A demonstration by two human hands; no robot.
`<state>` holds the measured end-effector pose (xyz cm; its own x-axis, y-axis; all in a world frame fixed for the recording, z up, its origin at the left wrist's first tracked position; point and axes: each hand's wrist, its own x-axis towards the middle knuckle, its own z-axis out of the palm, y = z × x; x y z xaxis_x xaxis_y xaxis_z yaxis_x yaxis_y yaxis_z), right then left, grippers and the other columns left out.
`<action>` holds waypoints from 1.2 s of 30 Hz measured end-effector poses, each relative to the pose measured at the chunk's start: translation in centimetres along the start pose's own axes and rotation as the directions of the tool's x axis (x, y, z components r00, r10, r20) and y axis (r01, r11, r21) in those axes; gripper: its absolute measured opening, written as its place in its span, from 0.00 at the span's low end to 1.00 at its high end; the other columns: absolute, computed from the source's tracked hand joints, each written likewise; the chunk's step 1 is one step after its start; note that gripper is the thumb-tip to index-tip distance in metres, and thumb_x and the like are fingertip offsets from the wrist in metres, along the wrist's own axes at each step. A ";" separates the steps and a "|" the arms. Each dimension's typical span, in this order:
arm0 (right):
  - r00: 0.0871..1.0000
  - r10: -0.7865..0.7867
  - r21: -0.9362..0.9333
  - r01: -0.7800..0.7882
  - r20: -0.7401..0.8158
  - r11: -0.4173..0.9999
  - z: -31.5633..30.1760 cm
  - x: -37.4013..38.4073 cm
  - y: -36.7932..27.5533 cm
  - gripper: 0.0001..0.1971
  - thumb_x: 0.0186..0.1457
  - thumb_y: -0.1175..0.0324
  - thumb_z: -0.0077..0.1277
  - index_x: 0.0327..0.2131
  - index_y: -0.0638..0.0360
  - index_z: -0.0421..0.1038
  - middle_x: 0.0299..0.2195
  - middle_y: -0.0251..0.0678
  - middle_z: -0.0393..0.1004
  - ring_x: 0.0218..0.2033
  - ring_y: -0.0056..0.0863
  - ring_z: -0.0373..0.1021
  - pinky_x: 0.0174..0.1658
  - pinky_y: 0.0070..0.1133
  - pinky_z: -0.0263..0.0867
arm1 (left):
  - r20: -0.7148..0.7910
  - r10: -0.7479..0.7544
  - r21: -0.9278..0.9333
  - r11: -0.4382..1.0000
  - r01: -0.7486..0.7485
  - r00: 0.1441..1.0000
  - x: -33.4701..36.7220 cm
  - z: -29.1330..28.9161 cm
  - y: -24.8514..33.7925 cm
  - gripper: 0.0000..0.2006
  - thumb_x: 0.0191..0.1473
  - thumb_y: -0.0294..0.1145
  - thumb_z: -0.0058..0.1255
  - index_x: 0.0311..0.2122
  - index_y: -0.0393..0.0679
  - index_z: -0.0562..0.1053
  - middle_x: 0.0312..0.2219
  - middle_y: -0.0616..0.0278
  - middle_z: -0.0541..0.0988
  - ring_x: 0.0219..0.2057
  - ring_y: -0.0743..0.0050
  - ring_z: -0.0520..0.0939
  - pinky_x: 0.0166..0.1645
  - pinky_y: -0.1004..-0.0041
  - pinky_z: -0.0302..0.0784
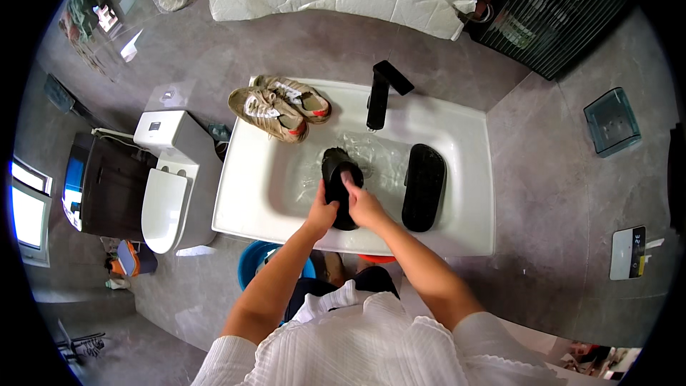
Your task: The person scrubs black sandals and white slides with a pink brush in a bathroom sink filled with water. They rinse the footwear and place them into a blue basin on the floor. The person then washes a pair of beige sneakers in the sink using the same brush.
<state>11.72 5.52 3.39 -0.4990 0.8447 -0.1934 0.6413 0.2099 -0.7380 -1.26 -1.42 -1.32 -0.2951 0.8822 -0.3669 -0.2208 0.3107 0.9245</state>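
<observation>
A black slipper is held over the water in the white basin. My left hand grips its left side, fingers partly hidden behind it. My right hand holds it from the right, with the thumb lying over the slipper's inner face near the strap. A second black slipper lies in the basin to the right, apart from both hands. Water ripples around the held slipper, below the black faucet.
A pair of tan sneakers sits on the basin's far left corner. Left of the basin stands a white toilet. A blue tub is under the near edge. A dark slatted rack stands at the far right.
</observation>
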 end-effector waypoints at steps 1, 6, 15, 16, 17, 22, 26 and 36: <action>0.998 -0.045 0.008 0.044 0.054 0.999 0.3 -1.1 1.1 0.25 0.57 0.72 0.40 0.58 0.42 0.63 0.39 0.53 0.75 0.40 0.52 0.72 0.44 0.38 0.68 | -0.004 0.013 -0.013 1.000 -0.013 1.000 0.4 0.1 0.3 0.42 0.51 0.18 0.42 0.68 0.42 0.37 0.60 0.49 0.61 0.56 0.63 0.68 0.57 0.73 0.63; 0.993 -0.067 0.185 0.048 0.095 0.982 0.1 2.7 0.7 0.21 0.61 0.71 0.41 0.58 0.52 0.63 0.48 0.49 0.72 0.49 0.43 0.71 0.49 0.25 0.66 | 0.007 -0.007 0.032 0.999 0.007 1.000 0.7 0.4 0.2 0.42 0.52 0.20 0.43 0.68 0.42 0.36 0.58 0.47 0.63 0.55 0.62 0.69 0.57 0.73 0.64; 0.989 -0.051 -0.002 0.052 0.139 0.999 -1.9 -4.3 -1.1 0.24 0.58 0.71 0.41 0.59 0.46 0.62 0.39 0.54 0.75 0.39 0.49 0.73 0.42 0.34 0.69 | -0.144 -0.029 0.060 0.997 0.038 0.989 0.0 0.7 0.4 0.40 0.52 0.23 0.42 0.68 0.45 0.40 0.57 0.50 0.65 0.53 0.64 0.70 0.56 0.75 0.65; 0.985 -0.124 0.095 0.113 0.118 0.989 -1.9 -4.9 -0.9 0.23 0.59 0.71 0.42 0.59 0.47 0.62 0.39 0.54 0.75 0.39 0.48 0.74 0.42 0.33 0.69 | -0.097 -0.084 -0.061 0.995 0.078 0.992 0.3 0.4 0.4 0.40 0.52 0.23 0.42 0.68 0.45 0.40 0.57 0.51 0.65 0.53 0.65 0.70 0.56 0.74 0.65; 0.992 -0.085 0.089 0.077 0.091 0.993 -1.8 -4.2 -0.4 0.23 0.59 0.71 0.42 0.59 0.49 0.62 0.40 0.54 0.74 0.39 0.47 0.74 0.42 0.32 0.69 | -0.039 -0.132 -0.175 0.977 0.123 0.990 0.5 0.5 1.2 0.40 0.52 0.23 0.42 0.68 0.46 0.40 0.57 0.51 0.65 0.52 0.65 0.70 0.56 0.74 0.65; 0.991 -0.080 0.207 0.057 0.104 0.977 0.1 -1.1 -0.1 0.23 0.59 0.72 0.43 0.59 0.54 0.62 0.40 0.52 0.75 0.34 0.40 0.73 0.40 0.25 0.67 | 0.023 -0.093 -0.401 0.911 0.095 0.995 1.1 -0.1 -0.2 0.33 0.64 0.46 0.41 0.68 0.62 0.42 0.58 0.62 0.64 0.55 0.66 0.69 0.55 0.66 0.69; 0.973 -0.133 0.108 0.114 0.189 0.988 -3.4 -8.2 -3.0 0.24 0.58 0.73 0.42 0.59 0.48 0.62 0.32 0.53 0.74 0.29 0.40 0.73 0.37 0.26 0.67 | -0.023 -0.229 -0.579 0.797 0.174 0.973 0.5 -0.7 2.7 0.31 0.65 0.44 0.38 0.68 0.64 0.40 0.60 0.60 0.62 0.55 0.62 0.69 0.54 0.61 0.71; 0.983 -0.139 -0.007 0.141 0.119 0.990 -3.1 -5.9 0.4 0.24 0.57 0.71 0.43 0.58 0.48 0.63 0.32 0.54 0.74 0.32 0.50 0.73 0.36 0.34 0.68 | 0.015 -0.046 -0.080 0.996 0.047 0.999 1.2 -1.1 1.4 0.46 0.48 0.19 0.47 0.69 0.51 0.37 0.61 0.52 0.59 0.58 0.61 0.66 0.59 0.71 0.63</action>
<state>16.73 2.16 6.28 -0.6490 0.7428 -0.1645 0.5688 0.3301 -0.7534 -2.91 -0.32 -0.54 -0.2710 0.8720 -0.4077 -0.3083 0.3227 0.8949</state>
